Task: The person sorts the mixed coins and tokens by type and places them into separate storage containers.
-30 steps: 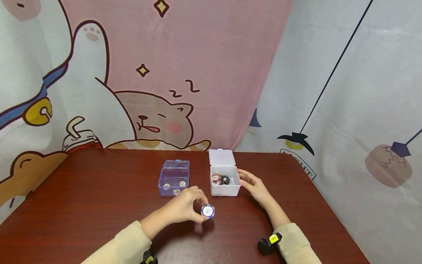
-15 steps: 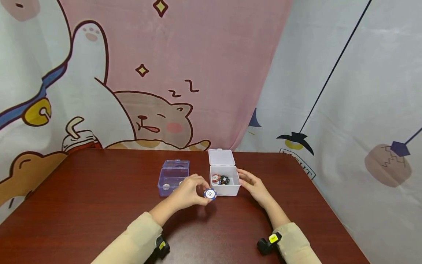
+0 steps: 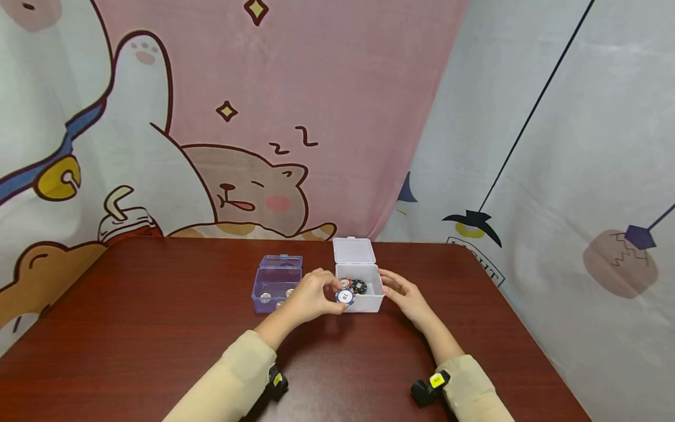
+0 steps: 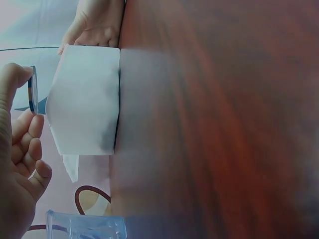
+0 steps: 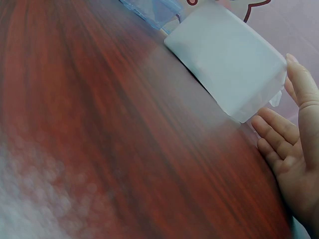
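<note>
Between thumb and fingertips, my left hand (image 3: 308, 298) pinches a blue-and-white poker chip (image 3: 345, 296). The chip overlaps the front left of an open white plastic box (image 3: 369, 303) in the head view; from the left wrist, the chip (image 4: 34, 90) stands edge-on just above the box's rim. Inside the box lie a black chip (image 3: 360, 286) and a red-and-white chip (image 3: 345, 282). My right hand (image 3: 408, 299) rests at the box's right side, fingers extended. In the right wrist view its thumb (image 5: 300, 79) is at the rim, with the other fingers beside the wall.
Left of the white box stands an open clear blue box (image 3: 279, 275) with several shiny round pieces (image 3: 265, 298) in it, partly hidden by my left hand. Both lids are tipped back. A printed curtain (image 3: 343, 117) hangs behind the dark red table (image 3: 158, 316).
My left hand has carried the blue-and-white chip forward and slightly right, from in front of the white box to its front left rim. The right hand has stayed in place.
</note>
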The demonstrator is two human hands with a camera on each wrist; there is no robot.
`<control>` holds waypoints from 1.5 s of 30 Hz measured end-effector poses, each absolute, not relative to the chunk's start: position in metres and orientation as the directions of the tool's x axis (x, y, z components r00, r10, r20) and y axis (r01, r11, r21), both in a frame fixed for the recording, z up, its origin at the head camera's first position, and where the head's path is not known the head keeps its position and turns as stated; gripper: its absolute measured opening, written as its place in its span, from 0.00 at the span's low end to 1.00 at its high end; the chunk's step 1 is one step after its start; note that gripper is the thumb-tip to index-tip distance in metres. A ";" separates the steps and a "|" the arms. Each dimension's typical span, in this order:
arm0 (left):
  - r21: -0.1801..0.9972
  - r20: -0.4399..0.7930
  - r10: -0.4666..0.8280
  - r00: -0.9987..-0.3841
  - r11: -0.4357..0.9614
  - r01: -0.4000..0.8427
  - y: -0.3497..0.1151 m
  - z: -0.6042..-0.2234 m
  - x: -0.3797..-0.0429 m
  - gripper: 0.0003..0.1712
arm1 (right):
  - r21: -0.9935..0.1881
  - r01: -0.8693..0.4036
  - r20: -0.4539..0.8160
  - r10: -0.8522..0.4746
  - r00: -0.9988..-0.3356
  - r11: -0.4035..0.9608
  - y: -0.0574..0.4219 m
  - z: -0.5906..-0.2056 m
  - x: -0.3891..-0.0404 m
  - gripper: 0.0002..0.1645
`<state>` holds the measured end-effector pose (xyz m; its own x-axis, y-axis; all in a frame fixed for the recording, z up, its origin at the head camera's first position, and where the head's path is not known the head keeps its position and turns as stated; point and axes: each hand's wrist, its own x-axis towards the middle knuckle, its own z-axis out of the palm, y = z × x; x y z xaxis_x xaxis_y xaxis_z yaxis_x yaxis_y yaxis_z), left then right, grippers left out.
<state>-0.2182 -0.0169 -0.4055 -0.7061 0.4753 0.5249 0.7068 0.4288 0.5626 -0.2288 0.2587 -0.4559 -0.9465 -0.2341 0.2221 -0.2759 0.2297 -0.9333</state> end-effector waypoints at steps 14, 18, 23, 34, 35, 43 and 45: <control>0.637 0.506 0.386 -0.771 0.436 0.636 -0.001 -0.398 -0.237 0.16 | -0.935 -0.284 0.230 -0.248 -0.941 0.211 0.260 -0.457 -0.230 0.28; 0.641 0.487 0.375 -0.789 0.460 0.614 0.004 -0.397 -0.241 0.16 | -0.939 -0.277 0.226 -0.242 -0.944 0.204 0.260 -0.458 -0.230 0.28; 0.624 0.456 0.377 -0.806 0.511 0.591 0.010 -0.397 -0.244 0.17 | -0.934 -0.300 0.248 -0.251 -0.936 0.194 0.260 -0.459 -0.230 0.28; 0.572 0.420 0.344 -0.840 0.618 0.539 0.018 -0.406 -0.246 0.19 | -0.936 -0.300 0.246 -0.269 -0.931 0.185 0.260 -0.455 -0.228 0.28; 0.567 0.421 0.342 -0.840 0.624 0.538 0.018 -0.406 -0.247 0.19 | -0.936 -0.298 0.244 -0.267 -0.932 0.184 0.260 -0.455 -0.229 0.28; 0.561 0.391 0.335 -0.857 0.652 0.510 0.018 -0.407 -0.252 0.19 | -0.934 -0.306 0.253 -0.265 -0.930 0.182 0.260 -0.458 -0.231 0.27; 0.563 0.382 0.332 -0.862 0.656 0.502 0.018 -0.408 -0.252 0.19 | -0.936 -0.301 0.249 -0.264 -0.932 0.181 0.260 -0.458 -0.230 0.27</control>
<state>-0.2523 0.0176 -0.4076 -0.8622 0.3325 0.3821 0.5025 0.6565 0.5626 -0.2305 0.2596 -0.4578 -0.9320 -0.2639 0.2485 -0.3009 0.1808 -0.9364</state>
